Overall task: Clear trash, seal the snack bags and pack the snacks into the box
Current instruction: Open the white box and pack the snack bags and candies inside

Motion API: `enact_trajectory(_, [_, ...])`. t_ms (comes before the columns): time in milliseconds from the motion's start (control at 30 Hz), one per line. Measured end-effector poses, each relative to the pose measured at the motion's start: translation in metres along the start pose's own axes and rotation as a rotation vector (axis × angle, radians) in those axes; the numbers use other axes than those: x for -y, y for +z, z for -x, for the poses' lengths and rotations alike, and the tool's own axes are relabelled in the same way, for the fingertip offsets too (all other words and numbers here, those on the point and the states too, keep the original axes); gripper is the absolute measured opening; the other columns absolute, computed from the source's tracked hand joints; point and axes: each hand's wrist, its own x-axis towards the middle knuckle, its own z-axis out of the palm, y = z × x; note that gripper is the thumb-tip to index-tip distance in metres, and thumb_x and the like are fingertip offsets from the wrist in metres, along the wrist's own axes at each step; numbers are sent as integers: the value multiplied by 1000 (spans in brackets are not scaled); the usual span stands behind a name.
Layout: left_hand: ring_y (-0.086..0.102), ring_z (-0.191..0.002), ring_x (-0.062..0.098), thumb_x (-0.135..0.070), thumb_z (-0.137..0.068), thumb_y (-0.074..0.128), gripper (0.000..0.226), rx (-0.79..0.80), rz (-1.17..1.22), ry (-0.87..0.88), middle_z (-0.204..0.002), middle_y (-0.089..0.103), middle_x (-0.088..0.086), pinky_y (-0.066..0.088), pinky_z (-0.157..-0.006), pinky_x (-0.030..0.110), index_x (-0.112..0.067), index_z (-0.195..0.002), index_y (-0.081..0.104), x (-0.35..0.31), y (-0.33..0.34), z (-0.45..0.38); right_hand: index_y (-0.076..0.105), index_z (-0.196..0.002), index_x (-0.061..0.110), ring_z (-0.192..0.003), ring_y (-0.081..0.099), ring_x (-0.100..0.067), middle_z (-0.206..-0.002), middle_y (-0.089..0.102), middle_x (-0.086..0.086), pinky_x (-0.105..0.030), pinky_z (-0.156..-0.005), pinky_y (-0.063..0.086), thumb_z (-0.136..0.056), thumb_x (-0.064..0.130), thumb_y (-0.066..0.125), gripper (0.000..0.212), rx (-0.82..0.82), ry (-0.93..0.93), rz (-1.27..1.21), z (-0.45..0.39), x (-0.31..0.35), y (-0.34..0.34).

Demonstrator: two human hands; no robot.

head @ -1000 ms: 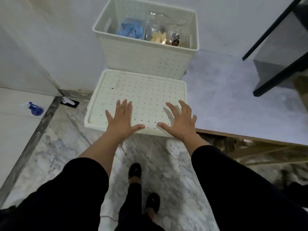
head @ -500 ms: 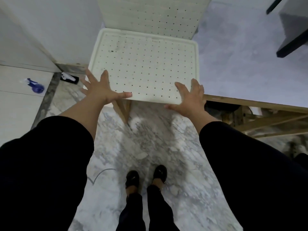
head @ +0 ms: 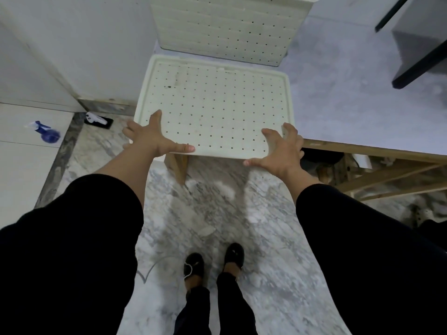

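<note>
A cream perforated lid (head: 217, 110) lies on the near left corner of the grey table (head: 350, 97) and juts over the table's edge. My left hand (head: 152, 139) grips the lid's near left corner, thumb along the front edge. My right hand (head: 280, 148) grips the near right corner, fingers curled over the side rim. Behind the lid stands the cream perforated box (head: 225, 27); only its front wall shows, so its inside and the snacks are out of view.
A white wall runs along the left. On the floor at the left lie a blue spray bottle (head: 47, 132) and a small black and white object (head: 98, 119). A dark furniture piece (head: 416, 44) stands at the upper right. Wooden table struts (head: 387, 170) show below the tabletop.
My hands went from hovering spread over the lid to its near corners and closed on them. The view tilted down, so the box's contents left the frame.
</note>
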Motion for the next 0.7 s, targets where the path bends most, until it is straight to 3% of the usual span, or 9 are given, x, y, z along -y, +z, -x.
enact_trajectory(167, [-14,-141,42,-68,-40,82,133,-8,88,9,-154,-10,23,11,-111,65,-41,-148,8,13,-5,29,41,-137,37,-143,-1,-28,-155,3,1,-50,-114,13,-47,65,82,103,4,9,-7,28,11,-14])
enact_trajectory(300, [-11,-141,42,-70,-40,81,133,-40,121,28,-153,-6,25,12,-111,63,-40,-148,8,19,-19,53,41,-137,37,-143,0,-30,-155,2,0,-54,-114,15,-46,67,81,104,-17,-7,11,48,23,-33])
enact_trajectory(700, [-8,-141,40,-63,-44,85,130,-207,186,110,-152,-7,22,14,-109,62,-39,-148,11,12,-75,139,41,-137,38,-142,2,-29,-154,6,2,-49,-117,13,-46,63,83,103,-138,-101,-97,104,45,-87])
